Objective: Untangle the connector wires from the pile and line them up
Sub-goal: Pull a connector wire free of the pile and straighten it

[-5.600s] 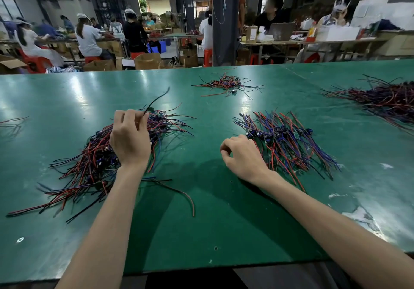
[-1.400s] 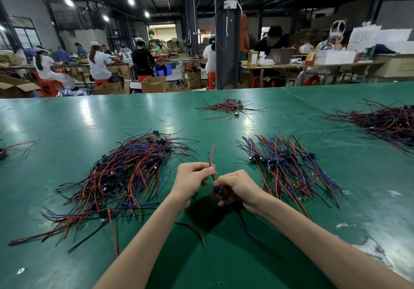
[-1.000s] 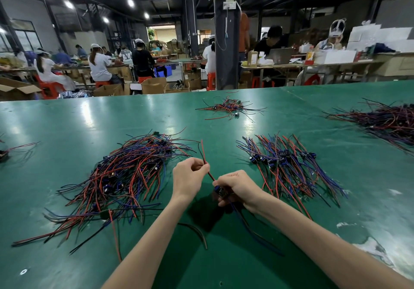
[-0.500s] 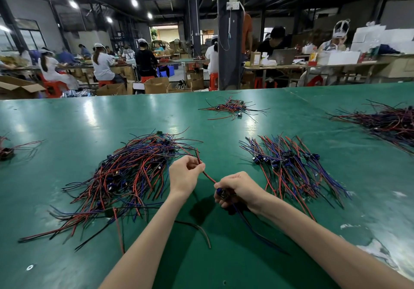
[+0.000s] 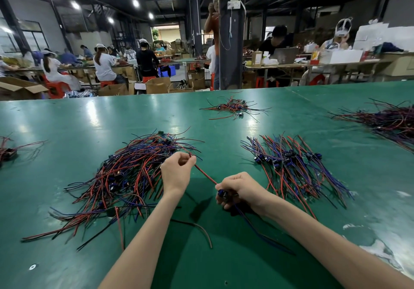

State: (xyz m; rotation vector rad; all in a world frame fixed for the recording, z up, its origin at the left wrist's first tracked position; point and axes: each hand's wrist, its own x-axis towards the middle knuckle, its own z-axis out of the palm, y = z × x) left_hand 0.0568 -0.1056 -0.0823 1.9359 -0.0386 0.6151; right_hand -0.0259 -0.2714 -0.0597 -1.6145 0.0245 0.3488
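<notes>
Red wire [image 5: 205,174], stretched longer than before: left hand [image 5: 177,173] pinches it, right hand [image 5: 240,189] grips connector [image 5: 221,193]; pile [image 5: 125,176] at 9 o'clock.

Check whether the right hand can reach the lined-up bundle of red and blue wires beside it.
Probably yes: only bare green table separates the right hand from the lined-up bundle of red and blue wires, though that hand grips a blue connector whose thin red wire the left hand pinches.
</notes>
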